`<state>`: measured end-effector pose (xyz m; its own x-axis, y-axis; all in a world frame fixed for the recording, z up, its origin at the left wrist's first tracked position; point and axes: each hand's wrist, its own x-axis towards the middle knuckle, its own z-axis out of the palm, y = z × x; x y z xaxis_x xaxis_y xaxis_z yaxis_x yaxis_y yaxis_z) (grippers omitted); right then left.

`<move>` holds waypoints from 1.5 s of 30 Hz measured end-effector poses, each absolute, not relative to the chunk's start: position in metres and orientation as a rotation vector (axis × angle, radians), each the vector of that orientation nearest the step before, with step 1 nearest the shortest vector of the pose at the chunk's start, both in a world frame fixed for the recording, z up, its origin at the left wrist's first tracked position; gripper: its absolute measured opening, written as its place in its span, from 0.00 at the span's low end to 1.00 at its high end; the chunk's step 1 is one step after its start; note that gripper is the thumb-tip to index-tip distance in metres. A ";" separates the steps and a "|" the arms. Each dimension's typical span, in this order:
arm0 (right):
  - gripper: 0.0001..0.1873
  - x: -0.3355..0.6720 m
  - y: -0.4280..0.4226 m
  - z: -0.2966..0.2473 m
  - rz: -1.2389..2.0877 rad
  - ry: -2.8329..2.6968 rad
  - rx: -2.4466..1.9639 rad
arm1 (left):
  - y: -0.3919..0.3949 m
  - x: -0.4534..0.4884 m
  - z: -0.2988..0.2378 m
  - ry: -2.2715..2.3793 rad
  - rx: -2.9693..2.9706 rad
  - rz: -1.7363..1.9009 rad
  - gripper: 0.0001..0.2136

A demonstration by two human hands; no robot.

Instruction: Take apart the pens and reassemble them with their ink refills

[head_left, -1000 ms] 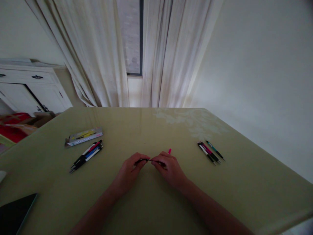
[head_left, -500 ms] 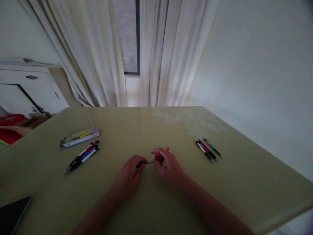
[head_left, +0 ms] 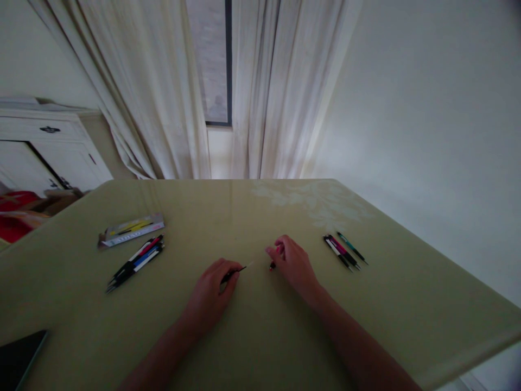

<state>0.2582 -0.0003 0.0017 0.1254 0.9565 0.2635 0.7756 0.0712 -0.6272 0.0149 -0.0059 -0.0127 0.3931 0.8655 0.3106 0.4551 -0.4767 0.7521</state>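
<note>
My left hand [head_left: 209, 293] is closed around a black pen part [head_left: 228, 276], with a thin dark rod ending in a pale tip poking out to the right. Across a small gap, my right hand [head_left: 296, 267] has its fingers curled on a pink pen barrel [head_left: 272, 266]. Most of that barrel is hidden by the fingers; a dark and reddish end shows below them. Both hands are low over the middle of the table [head_left: 252, 336].
Several pens [head_left: 136, 263] lie bunched at the left, below a printed pen box [head_left: 132, 230]. At the right are a few pens [head_left: 342, 252] and a teal pen [head_left: 352, 247]. A dark flat device [head_left: 20, 355] sits at the near left corner.
My right hand has drawn away to the right from my left hand. The thin rod that ran between them now ends free beside my left fingers.
</note>
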 end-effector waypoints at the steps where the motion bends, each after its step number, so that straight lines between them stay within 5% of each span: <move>1: 0.11 0.261 0.002 -0.001 0.289 -1.707 -1.798 | -0.006 0.015 -0.013 1.129 2.099 0.948 0.10; 13: 0.09 0.251 -0.003 0.000 0.775 -1.797 -1.306 | -0.003 0.013 -0.018 1.237 2.111 0.987 0.10; 21: 0.17 0.247 -0.008 0.010 0.693 -1.942 -1.173 | -0.005 0.013 -0.015 1.153 2.155 0.951 0.11; 40: 0.16 0.245 -0.008 0.005 0.623 -1.958 -1.095 | -0.004 0.011 -0.017 1.156 2.179 0.993 0.09; 45: 0.07 0.241 -0.010 0.004 0.762 -1.996 -0.999 | -0.006 0.013 -0.017 1.091 2.151 1.022 0.07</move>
<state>0.2407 -0.0103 0.0043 -0.4024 0.8405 0.3629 0.3848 0.5149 -0.7660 0.0130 -0.0062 -0.0166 0.3918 0.8332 0.3903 0.4439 -0.5427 0.7131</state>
